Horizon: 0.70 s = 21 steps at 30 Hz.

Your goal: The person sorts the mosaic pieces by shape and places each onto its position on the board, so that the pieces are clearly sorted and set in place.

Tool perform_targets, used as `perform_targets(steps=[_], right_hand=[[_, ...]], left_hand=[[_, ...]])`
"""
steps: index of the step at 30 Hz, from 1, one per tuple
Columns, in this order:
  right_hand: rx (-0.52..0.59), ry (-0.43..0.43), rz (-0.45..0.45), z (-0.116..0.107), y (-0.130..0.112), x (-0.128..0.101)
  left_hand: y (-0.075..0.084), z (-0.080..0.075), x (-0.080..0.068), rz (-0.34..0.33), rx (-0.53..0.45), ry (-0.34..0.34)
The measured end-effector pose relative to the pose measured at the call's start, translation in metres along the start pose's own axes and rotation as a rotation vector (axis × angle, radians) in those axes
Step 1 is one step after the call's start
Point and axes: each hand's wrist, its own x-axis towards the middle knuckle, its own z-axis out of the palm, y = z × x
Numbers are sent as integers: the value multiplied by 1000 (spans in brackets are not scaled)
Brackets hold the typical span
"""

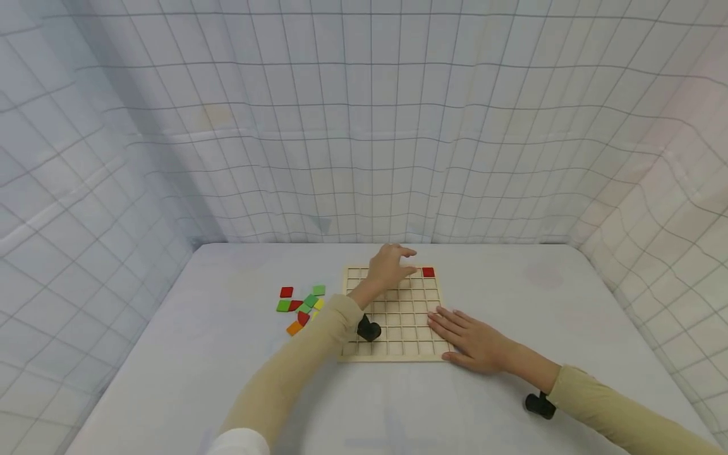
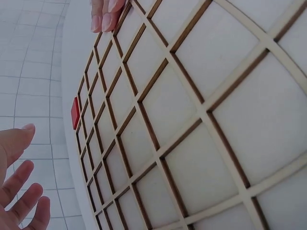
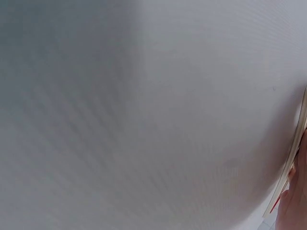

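— What can't you make out?

— Your right wrist view is nearly all blurred surface (image 3: 144, 115); only a sliver of the grid board's edge shows.

— And the other views?

— From the head, your left hand (image 1: 389, 268) hovers over the grid board's (image 1: 398, 328) far edge, fingers relaxed, holding nothing. Your right hand (image 1: 472, 341) lies flat on its near right corner. One red tile (image 1: 428, 272) sits in the far right corner cell; loose tiles (image 1: 301, 303) lie left of the board.

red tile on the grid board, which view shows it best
The head view: the red tile sits face-up in a far corner cell of the wooden grid board, just past the left hand. The left wrist view shows it small, as a foreshortened sliver. The right wrist view shows mostly table; no tile is clearly identifiable.
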Motion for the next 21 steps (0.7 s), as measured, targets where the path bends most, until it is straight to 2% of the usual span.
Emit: perform_targets(steps=[21], right_hand=[[46,27,-19,2,2,-1]], left_hand=[[-46,-39,-43,-27,-93,110]])
